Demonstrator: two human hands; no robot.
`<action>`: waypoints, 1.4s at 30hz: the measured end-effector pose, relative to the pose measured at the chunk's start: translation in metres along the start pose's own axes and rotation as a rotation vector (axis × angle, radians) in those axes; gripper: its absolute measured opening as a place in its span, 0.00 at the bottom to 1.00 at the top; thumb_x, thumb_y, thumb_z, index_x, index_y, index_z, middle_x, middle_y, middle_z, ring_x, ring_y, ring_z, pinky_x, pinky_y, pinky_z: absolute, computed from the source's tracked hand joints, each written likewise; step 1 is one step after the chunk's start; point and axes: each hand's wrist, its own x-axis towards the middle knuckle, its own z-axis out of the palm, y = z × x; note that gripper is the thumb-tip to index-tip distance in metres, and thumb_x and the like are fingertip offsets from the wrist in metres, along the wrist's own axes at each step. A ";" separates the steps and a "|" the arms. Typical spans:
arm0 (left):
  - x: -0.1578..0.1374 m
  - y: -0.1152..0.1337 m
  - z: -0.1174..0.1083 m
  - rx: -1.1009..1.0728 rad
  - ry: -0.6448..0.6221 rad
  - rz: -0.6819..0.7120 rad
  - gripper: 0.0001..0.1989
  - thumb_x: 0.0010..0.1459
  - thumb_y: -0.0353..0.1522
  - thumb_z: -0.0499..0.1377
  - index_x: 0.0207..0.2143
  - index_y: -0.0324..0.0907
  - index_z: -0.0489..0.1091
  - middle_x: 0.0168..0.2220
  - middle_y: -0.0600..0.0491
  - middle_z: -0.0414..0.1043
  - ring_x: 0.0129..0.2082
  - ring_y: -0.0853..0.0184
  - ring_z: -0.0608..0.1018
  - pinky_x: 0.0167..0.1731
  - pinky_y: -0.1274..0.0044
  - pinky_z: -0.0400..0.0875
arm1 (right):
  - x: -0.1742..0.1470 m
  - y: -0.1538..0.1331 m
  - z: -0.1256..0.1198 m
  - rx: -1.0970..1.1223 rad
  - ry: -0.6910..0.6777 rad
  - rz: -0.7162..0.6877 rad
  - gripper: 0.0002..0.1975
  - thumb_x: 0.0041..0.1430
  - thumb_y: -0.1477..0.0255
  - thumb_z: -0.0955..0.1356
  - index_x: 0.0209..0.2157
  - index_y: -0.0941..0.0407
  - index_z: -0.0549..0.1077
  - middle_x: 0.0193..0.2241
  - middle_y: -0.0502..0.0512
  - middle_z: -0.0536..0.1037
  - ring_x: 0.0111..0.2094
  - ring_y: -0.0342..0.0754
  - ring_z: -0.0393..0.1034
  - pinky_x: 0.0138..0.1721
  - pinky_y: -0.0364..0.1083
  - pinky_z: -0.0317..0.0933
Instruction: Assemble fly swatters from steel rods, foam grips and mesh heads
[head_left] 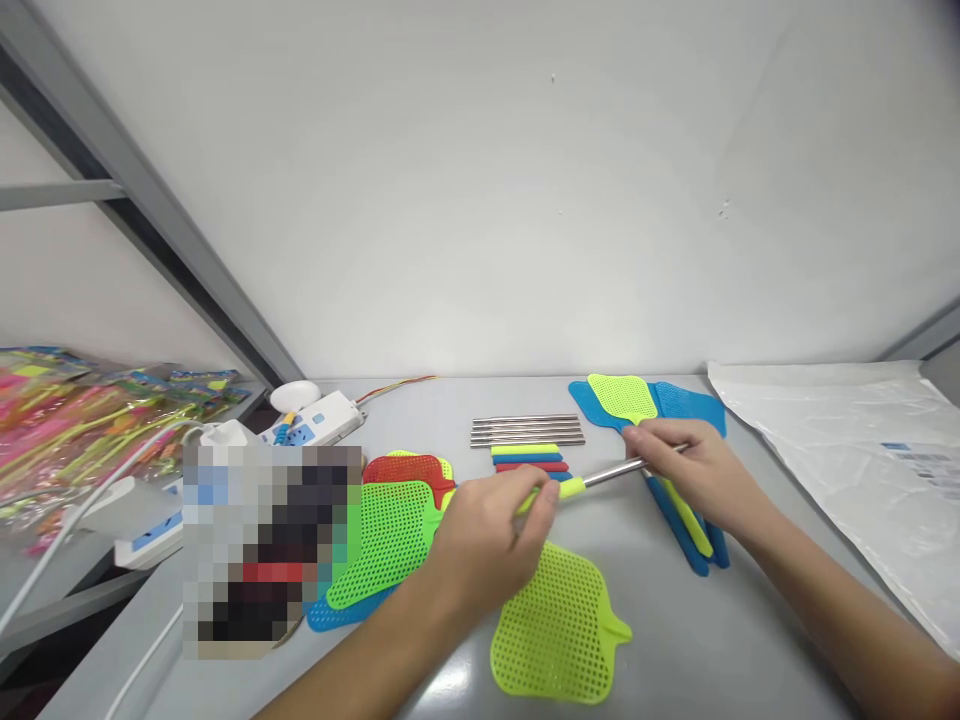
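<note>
My left hand (487, 530) is closed around a yellow-green plastic handle (572, 489). A silver metal rod (613, 472) extends from the handle's end, and my right hand (694, 470) pinches the rod's far part. Below my left hand lies a loose yellow-green fly swatter head (555, 635) with a short neck. To the left is an overlapping pile with a green swatter head (386, 540), a red one (403, 469) and a blue one (330, 614), partly behind my wrist. Blue and yellow-green swatters (624, 395) lie beyond and under my right hand.
Several metal rods (525, 430) lie in a row at the back, with coloured handles (529, 454) before them. Power strips (322, 420) and cables are at left, beside a blurred patch. Bagged colourful items (97, 430) sit far left; a white plastic bag (847, 450) lies right.
</note>
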 end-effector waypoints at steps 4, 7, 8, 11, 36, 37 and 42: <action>0.006 -0.007 -0.011 -0.279 0.189 -0.128 0.16 0.68 0.39 0.47 0.36 0.42 0.71 0.25 0.55 0.68 0.25 0.70 0.71 0.27 0.78 0.64 | -0.009 -0.007 0.005 -0.122 -0.195 -0.159 0.13 0.59 0.62 0.69 0.25 0.52 0.79 0.20 0.51 0.73 0.24 0.46 0.62 0.23 0.44 0.51; 0.010 -0.012 -0.014 -0.563 0.297 -0.218 0.19 0.68 0.42 0.46 0.36 0.40 0.70 0.25 0.54 0.68 0.27 0.69 0.72 0.28 0.77 0.67 | -0.014 -0.008 0.010 -0.169 -0.324 -0.204 0.09 0.61 0.66 0.68 0.32 0.51 0.81 0.19 0.49 0.72 0.21 0.43 0.59 0.22 0.44 0.49; 0.011 -0.013 -0.013 -0.635 0.325 -0.237 0.19 0.68 0.43 0.46 0.35 0.40 0.70 0.26 0.54 0.69 0.28 0.68 0.72 0.29 0.77 0.67 | -0.014 -0.007 0.012 -0.177 -0.347 -0.205 0.09 0.61 0.66 0.68 0.33 0.51 0.81 0.19 0.49 0.71 0.21 0.43 0.58 0.22 0.43 0.48; 0.012 -0.012 -0.011 -0.726 0.362 -0.261 0.21 0.68 0.43 0.46 0.34 0.39 0.70 0.25 0.53 0.70 0.28 0.68 0.72 0.30 0.77 0.68 | -0.015 -0.002 0.018 -0.181 -0.364 -0.194 0.09 0.62 0.66 0.66 0.34 0.51 0.80 0.20 0.49 0.69 0.22 0.43 0.58 0.22 0.43 0.48; 0.008 0.001 -0.004 0.354 -0.008 0.166 0.18 0.68 0.38 0.47 0.29 0.41 0.69 0.26 0.53 0.72 0.27 0.66 0.72 0.28 0.74 0.58 | -0.014 -0.011 0.027 -0.096 -0.326 -0.109 0.11 0.61 0.61 0.67 0.32 0.51 0.78 0.27 0.51 0.77 0.28 0.46 0.67 0.27 0.44 0.57; 0.007 0.004 -0.002 0.457 -0.014 0.217 0.19 0.68 0.38 0.46 0.28 0.41 0.69 0.25 0.53 0.71 0.25 0.66 0.72 0.27 0.73 0.57 | -0.015 -0.011 0.028 -0.068 -0.333 -0.088 0.11 0.61 0.61 0.67 0.31 0.51 0.78 0.29 0.52 0.78 0.30 0.47 0.68 0.28 0.44 0.58; 0.000 0.005 -0.002 0.661 0.082 0.211 0.20 0.69 0.38 0.45 0.27 0.42 0.66 0.20 0.56 0.67 0.19 0.67 0.69 0.23 0.73 0.51 | -0.015 -0.008 0.032 0.133 -0.225 0.077 0.15 0.58 0.58 0.69 0.43 0.49 0.69 0.23 0.45 0.68 0.24 0.43 0.62 0.24 0.42 0.54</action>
